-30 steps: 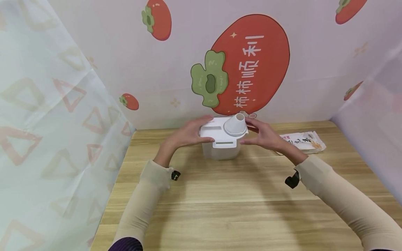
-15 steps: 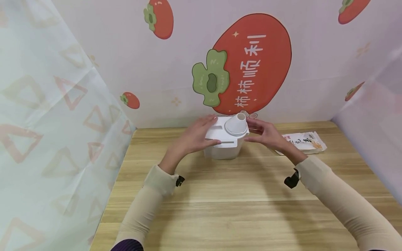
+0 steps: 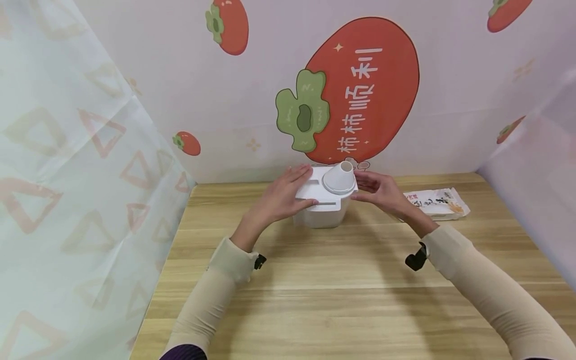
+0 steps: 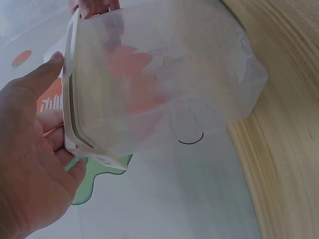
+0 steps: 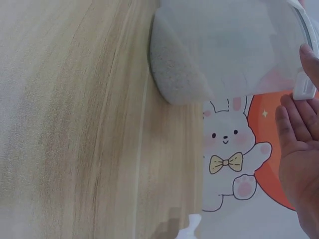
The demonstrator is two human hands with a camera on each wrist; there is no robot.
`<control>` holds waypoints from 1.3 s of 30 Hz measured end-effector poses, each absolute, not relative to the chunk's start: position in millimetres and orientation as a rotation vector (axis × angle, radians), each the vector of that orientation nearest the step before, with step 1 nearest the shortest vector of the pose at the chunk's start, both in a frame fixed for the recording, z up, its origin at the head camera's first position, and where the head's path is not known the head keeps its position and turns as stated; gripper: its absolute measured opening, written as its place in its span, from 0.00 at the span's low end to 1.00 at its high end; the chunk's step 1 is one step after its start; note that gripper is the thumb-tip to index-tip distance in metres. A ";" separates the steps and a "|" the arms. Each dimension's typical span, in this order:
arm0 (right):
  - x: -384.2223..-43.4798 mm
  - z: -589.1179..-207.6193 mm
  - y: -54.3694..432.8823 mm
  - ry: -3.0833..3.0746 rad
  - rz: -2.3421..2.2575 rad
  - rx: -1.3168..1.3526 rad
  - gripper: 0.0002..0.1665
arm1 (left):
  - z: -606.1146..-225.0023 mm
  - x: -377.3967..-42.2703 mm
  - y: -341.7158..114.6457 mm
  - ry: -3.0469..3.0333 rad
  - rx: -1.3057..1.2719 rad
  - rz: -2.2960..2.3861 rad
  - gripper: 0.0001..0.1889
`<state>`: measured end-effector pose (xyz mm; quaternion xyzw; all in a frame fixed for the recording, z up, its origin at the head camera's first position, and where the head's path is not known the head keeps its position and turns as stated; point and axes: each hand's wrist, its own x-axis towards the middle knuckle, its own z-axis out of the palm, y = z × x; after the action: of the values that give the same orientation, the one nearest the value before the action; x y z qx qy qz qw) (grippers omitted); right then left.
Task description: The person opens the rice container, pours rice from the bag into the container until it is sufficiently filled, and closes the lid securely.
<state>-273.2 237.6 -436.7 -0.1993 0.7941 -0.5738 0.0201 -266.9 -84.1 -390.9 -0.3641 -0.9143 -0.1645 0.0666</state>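
Observation:
At the back of the table stands a translucent storage container (image 3: 320,220) under a white lid (image 3: 310,190). A white cone-shaped spout (image 3: 340,177) rises from the lid's right part. My left hand (image 3: 280,197) grips the lid's left side, thumb at the front edge and fingers toward the back. At the right side is my right hand (image 3: 381,192), its thumb (image 5: 310,62) at the lid's rim and its fingers extended past a white tab (image 5: 303,85). Pale grains (image 5: 172,67) lie in the container's bottom, seen through its wall.
A white printed packet (image 3: 441,202) lies on the wooden table (image 3: 324,310), right of the container. Close behind the container is a wall covering with a large red persimmon print (image 3: 382,90). Another covering (image 3: 103,210) borders the table's left side.
My left hand has moved right, farther over the lid, and now covers its left part. The right hand stays by the lid's right side with little movement. The container stays about where it was.

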 end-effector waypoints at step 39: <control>-289.8 -386.8 257.0 2.884 -1.087 -1.044 0.32 | -392.9 -266.5 -82.8 -2.756 -1.063 -0.548 0.45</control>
<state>-289.8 257.0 -386.8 -0.3203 0.8849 -0.3335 -0.0560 -266.5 -82.8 -392.9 -0.3530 -0.9152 -0.1819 0.0688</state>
